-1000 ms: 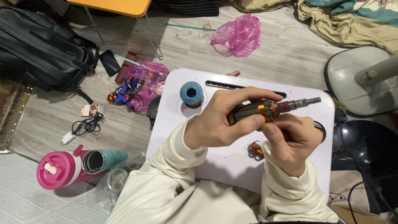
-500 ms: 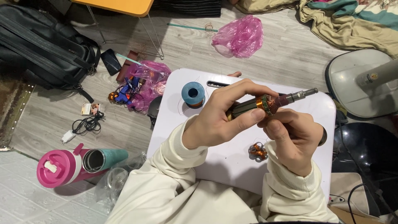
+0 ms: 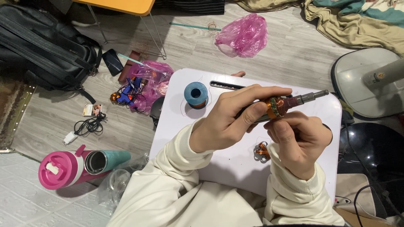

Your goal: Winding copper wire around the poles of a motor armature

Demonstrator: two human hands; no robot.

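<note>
A floor of pale grey wood-look planks [image 3: 294,54] is seen from above, with lighter patterned tiles [image 3: 25,206] at the lower left. A white lap table [image 3: 235,168] is set on it. An orange table [image 3: 122,5] on thin metal legs is placed at the top, beside a black bag [image 3: 42,46]. A white fan base [image 3: 362,84] is found at the right, and crumpled cloth [image 3: 357,17] is spread along the upper right. The scene is evenly lit.
</note>
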